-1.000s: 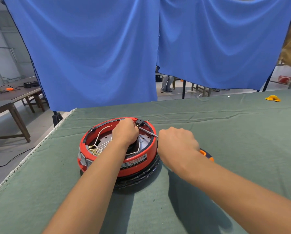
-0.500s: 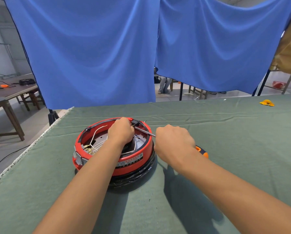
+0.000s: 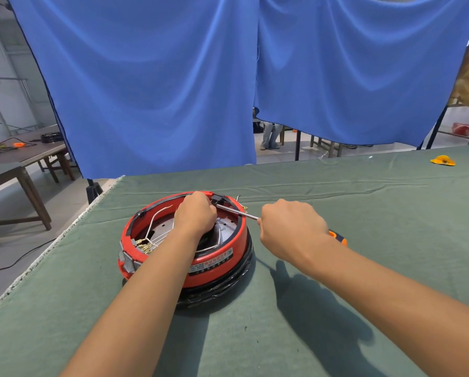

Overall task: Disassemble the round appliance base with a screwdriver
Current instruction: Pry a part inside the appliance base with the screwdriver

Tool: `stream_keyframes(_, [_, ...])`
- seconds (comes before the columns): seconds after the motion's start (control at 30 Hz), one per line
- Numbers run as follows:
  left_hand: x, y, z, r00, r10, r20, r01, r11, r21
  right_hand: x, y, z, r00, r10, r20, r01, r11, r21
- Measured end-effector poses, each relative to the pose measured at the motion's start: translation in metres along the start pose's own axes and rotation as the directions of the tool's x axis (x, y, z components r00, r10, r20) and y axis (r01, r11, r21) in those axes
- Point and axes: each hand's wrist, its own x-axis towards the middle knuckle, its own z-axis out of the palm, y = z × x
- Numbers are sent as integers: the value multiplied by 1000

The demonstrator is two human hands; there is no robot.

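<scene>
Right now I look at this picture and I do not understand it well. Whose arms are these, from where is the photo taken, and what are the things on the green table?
There is no machine here. The camera sits on a person's head and looks forward and down, so the two bare arms are that person's own.

On the green cloth of the table stands a round red appliance base, open on top, with white wires and metal parts inside. The left hand reaches into the base; what its fingers hold is hidden. The right hand grips a screwdriver, whose metal shaft points at a black part on the far rim. Far right on the cloth lies a small yellow object. Blue curtains hang behind.
</scene>
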Motion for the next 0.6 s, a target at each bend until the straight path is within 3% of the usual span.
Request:
stream_keyframes(0.3, [1,0,2,1000,-14,-10,13,999,-29,-9,-22,0,994,93,58,-96,994,52])
stream_keyframes(0.6, [1,1,2,1000,-18,-2,17,999,-40,-5,-23,-5,994,86,73,-88,996,25])
